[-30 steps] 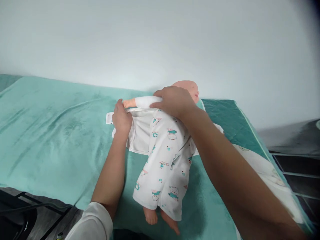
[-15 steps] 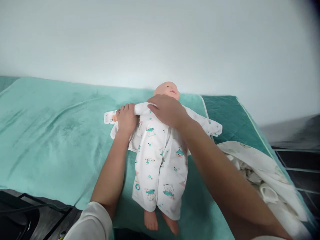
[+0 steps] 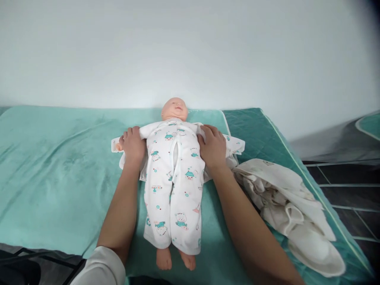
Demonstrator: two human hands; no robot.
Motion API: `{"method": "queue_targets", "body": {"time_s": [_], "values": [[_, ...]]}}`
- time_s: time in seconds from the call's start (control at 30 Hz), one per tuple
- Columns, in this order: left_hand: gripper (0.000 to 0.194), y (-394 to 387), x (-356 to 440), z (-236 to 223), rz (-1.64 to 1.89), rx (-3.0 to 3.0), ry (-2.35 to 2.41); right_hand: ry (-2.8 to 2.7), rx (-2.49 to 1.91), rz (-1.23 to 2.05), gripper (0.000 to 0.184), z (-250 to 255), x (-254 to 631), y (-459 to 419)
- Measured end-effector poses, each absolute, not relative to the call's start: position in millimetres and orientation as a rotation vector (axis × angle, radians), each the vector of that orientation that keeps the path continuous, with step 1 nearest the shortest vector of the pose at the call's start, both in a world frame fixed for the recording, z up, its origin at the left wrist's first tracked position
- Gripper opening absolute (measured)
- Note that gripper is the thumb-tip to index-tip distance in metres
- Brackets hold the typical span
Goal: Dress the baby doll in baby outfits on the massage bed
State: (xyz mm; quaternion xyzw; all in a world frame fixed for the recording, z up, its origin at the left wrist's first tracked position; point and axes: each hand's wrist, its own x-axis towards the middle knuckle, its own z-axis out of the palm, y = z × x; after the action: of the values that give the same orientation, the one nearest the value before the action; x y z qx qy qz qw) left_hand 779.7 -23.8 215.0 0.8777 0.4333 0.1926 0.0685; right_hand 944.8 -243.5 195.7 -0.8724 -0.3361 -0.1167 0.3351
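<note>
A baby doll (image 3: pixel 175 109) lies on its back, head toward the wall, wearing a white printed romper (image 3: pixel 185 194). Its bare feet stick out of the leg ends, and a slit gapes down the romper's front. Beneath the body a layer of white cloth spreads out on both sides. My left hand (image 3: pixel 133 144) is wrapped over the doll's sleeved arm on the left, where a bit of the doll's hand shows past my fingers. My right hand (image 3: pixel 212 146) is closed over the sleeve (image 3: pixel 236 145) on the right; its fingertips are partly hidden.
A light green cover (image 3: pixel 65 170) lies under the doll, over a darker quilted one (image 3: pixel 249 130). Crumpled white cloths (image 3: pixel 285 202) lie at the right. A white wall (image 3: pixel 190 51) rises behind. Dark flooring (image 3: pixel 344 194) shows past the right edge.
My right hand has moved from the doll's chest and neck out to the right sleeve, uncovering the chest. My left hand stays on the left arm. The view has shifted slightly.
</note>
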Motion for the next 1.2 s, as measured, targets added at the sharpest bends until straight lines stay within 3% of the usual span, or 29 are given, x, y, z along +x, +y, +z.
{"method": "queue_targets", "body": {"time_s": [0.17,0.33,0.47,0.57,0.77,1.2], "values": [[0.053,-35.3,775.3,223.9,0.789,2.475,1.071,-0.681,-2.282,-0.278,0.044,194.8,969.2,-250.5],[0.031,-77.6,778.6,259.5,0.853,2.353,0.552,-0.537,-2.297,-0.221,0.04,191.3,985.1,-261.5],[0.029,-109.4,817.2,291.3,0.563,2.649,0.19,-0.627,-2.393,-0.191,0.037,193.1,981.2,-257.9],[0.03,-122.1,861.8,304.6,0.155,2.915,0.012,-0.624,-2.396,-0.158,0.036,194.8,980.3,-256.1],[0.042,-145.0,928.0,296.4,-0.451,3.142,-0.002,-0.645,-2.398,-0.072,0.032,196.5,982.6,-256.8],[0.041,-130.8,929.1,294.7,-0.509,3.364,0.101,-0.485,-2.295,0.033,0.034,199.1,987.8,-264.1]]}}
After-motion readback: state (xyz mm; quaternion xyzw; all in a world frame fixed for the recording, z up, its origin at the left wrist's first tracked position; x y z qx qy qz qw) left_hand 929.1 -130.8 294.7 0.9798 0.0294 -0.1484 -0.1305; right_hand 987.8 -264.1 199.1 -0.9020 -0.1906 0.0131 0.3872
